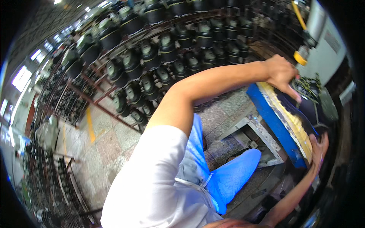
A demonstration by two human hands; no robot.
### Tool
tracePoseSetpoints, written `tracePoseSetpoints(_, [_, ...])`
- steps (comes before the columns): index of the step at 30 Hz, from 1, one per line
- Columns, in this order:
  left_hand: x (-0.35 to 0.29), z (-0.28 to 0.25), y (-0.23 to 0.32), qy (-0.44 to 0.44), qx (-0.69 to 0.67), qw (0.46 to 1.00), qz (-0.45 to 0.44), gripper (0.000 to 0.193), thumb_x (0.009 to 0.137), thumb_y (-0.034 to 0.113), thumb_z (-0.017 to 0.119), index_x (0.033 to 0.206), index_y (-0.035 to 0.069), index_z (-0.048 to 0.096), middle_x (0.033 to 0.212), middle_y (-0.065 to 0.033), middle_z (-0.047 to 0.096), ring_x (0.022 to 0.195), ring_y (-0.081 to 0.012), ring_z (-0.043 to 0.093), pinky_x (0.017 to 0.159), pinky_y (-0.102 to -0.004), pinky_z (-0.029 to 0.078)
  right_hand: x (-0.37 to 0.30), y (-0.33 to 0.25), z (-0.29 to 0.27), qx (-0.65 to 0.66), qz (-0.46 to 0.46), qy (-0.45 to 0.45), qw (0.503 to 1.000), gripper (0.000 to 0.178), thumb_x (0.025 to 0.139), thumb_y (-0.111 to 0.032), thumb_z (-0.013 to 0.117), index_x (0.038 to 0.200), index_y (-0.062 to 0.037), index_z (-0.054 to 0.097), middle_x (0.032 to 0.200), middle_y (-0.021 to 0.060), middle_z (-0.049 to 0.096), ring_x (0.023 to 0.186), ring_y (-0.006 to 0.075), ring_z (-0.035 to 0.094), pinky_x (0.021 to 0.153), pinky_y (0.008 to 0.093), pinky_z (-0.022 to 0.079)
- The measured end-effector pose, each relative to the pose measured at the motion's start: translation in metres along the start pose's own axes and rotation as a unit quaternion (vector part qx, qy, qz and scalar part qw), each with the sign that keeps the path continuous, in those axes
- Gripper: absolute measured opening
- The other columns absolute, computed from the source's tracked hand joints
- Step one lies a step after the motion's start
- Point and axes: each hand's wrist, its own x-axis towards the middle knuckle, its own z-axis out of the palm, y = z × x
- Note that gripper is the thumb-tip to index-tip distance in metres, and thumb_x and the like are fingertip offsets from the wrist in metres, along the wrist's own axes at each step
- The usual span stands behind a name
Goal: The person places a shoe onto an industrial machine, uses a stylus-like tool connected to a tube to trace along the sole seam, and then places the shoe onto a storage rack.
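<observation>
Head view: black-and-olive laced boot (310,108), likely firm-soled, soft-topped; hold at ends. Left hand (282,74), right hand (318,147) against it; grip unclear.

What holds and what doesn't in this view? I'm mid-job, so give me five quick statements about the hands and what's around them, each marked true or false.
1. Both hands are at the dark shoe: the left hand at its far end, the right hand at its near end. True.
2. The block along the yellow layer is red. False: it is blue.
3. Rows of dark boots show beyond the left arm. True.
4. The right hand grips the yellow fitting. False: it hangs beyond the left hand, with neither hand on it.
5. The person's trousers are white. False: they are blue.
</observation>
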Motion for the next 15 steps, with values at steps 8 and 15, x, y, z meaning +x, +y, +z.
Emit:
tracePoseSetpoints(8, [-0.005,-0.012,-0.006,-0.012,0.015,0.999,0.048,0.107,0.054,0.089,0.070,0.111,-0.002,0.066,0.090,-0.0176,0.071,0.087,-0.0379,0.070,0.077,-0.0434,0.056,0.005,0.007,-0.001,-0.037,0.043,-0.021,0.998,0.102,0.079,-0.028,0.087,0.151,0.0120,0.028,0.156,0.0300,0.034,0.146,0.0361,0.035,0.120,0.0425,0.026])
tracePoseSetpoints(15, [-0.009,-0.006,-0.037,-0.041,-0.157,0.986,-0.043,0.087,0.080,0.068,0.071,0.135,0.001,0.060,0.113,-0.0198,0.071,0.104,-0.0286,0.070,0.092,-0.0389,0.055,-0.017,-0.042,0.030,-0.056,0.073,0.049,0.995,0.107,0.072,-0.043,0.090,0.149,0.0100,0.036,0.149,0.0290,0.045,0.136,0.0349,0.048,0.114,0.0419,0.037])
